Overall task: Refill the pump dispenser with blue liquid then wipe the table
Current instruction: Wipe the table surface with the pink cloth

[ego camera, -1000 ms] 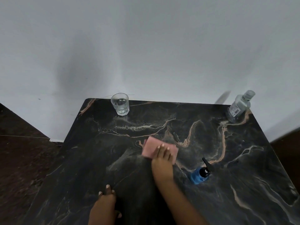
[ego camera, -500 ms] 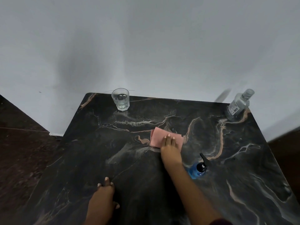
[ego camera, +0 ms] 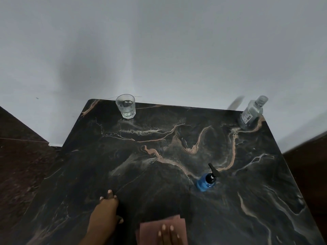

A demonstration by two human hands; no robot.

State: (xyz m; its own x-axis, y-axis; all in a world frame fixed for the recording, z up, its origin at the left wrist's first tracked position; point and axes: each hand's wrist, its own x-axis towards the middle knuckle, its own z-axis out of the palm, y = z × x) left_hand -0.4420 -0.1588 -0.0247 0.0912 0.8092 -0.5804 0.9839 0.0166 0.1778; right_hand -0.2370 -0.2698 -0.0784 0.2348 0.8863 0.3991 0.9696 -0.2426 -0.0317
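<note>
My right hand presses flat on the pink cloth at six o'clock; my left hand rests open-palmed on the table; pump dispenser at three.

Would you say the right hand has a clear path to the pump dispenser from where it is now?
Probably yes: the right hand lies flat on the pink cloth, and only bare table separates it from the pump dispenser.

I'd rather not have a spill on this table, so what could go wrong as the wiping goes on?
The pump dispenser stands in the open right of the pink cloth under the right hand; a wide sweep could topple it. The glass and clear bottle sit near the table's far edge, where a push could send them off.
</note>
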